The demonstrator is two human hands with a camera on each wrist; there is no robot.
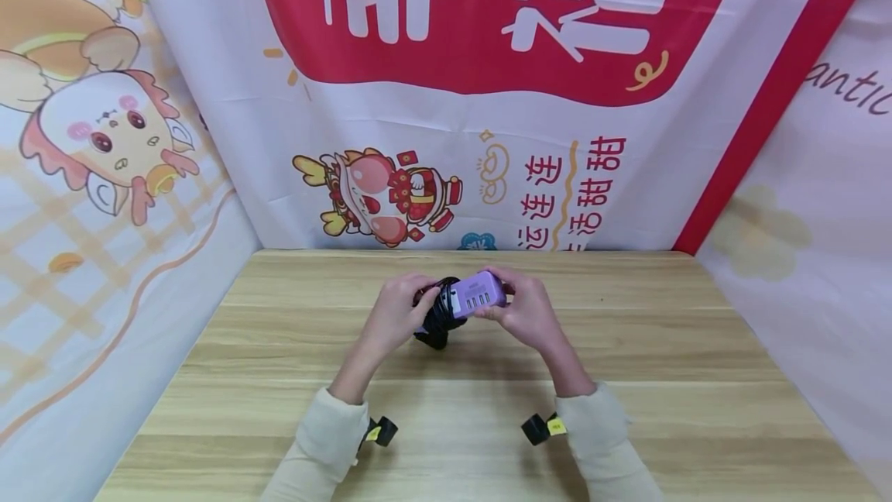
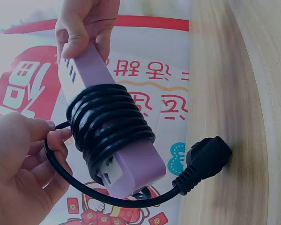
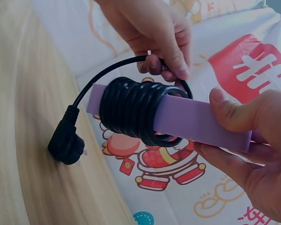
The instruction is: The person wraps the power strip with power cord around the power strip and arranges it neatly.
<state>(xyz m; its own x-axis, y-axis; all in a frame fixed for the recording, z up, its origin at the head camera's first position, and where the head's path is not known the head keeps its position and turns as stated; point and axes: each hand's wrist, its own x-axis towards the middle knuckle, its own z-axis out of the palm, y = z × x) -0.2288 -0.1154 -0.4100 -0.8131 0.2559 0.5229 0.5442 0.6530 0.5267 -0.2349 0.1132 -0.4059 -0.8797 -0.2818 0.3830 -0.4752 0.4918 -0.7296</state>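
Note:
A purple power strip (image 1: 481, 290) is held above the table, with its black cord (image 2: 110, 124) wound in several turns around one end. My right hand (image 1: 523, 308) grips the bare end, thumb on one face and fingers on the other, as the right wrist view shows. My left hand (image 2: 30, 164) pinches the loose stretch of cord beside the coil. From there the cord arcs past the strip's end to a black plug (image 3: 65, 140), which hangs low near the tabletop; whether it touches cannot be told. USB slots and a white panel show on the strip in the head view.
The wood-grain table (image 1: 446, 424) lies under both hands. A white and red printed cloth (image 1: 474, 91) hangs at its back edge, and patterned cloths line the left and right sides. Black wrist cameras (image 1: 536, 429) sit at both cuffs.

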